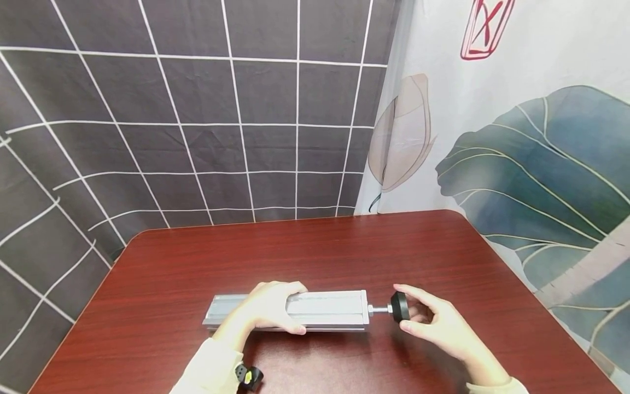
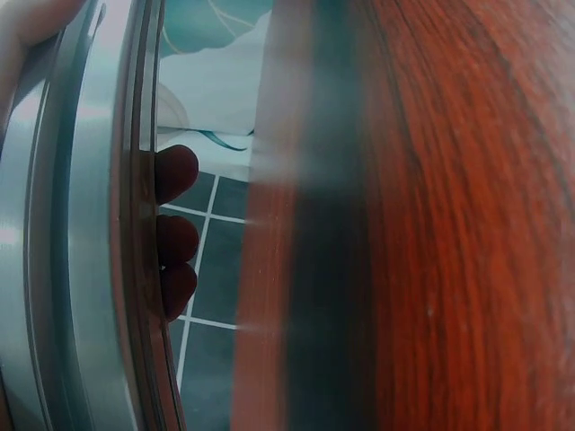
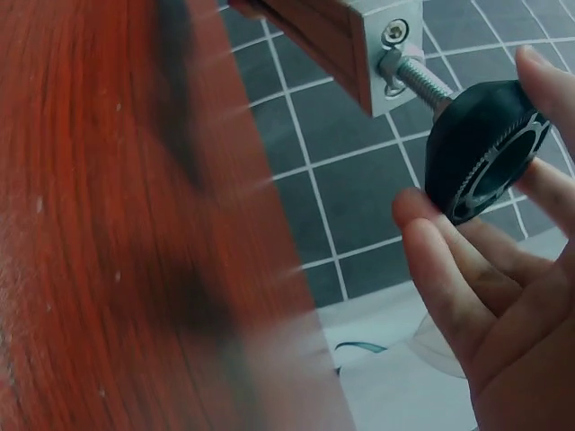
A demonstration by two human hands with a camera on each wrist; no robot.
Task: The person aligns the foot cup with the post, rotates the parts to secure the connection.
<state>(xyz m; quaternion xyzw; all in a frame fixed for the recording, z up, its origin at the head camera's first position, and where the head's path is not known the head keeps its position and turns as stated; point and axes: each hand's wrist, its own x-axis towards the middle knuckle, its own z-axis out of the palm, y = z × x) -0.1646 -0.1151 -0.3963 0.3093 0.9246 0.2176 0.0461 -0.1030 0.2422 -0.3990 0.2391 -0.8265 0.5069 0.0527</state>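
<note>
A silver aluminium profile (image 1: 334, 311) lies lengthwise across my view, held above the tabletop with a shadow beneath it. My left hand (image 1: 268, 307) grips it around the middle, thumb on the near side, and fingertips (image 2: 177, 241) show past its edge in the left wrist view. From the end plate (image 3: 395, 58) at its right end sticks out a threaded rod (image 3: 424, 81) with a nut at the plate. The rod carries a round black levelling foot (image 3: 467, 130), hollow on its outer face. My right hand (image 1: 440, 325) holds this foot by its rim between thumb and fingers.
The reddish-brown wooden table (image 1: 305, 251) has rounded far corners. A dark curtain (image 1: 266, 93) with a white grid hangs behind it, and a white leaf-patterned curtain (image 1: 458, 219) hangs at the right. A small black device (image 1: 249, 377) sits at my left wrist.
</note>
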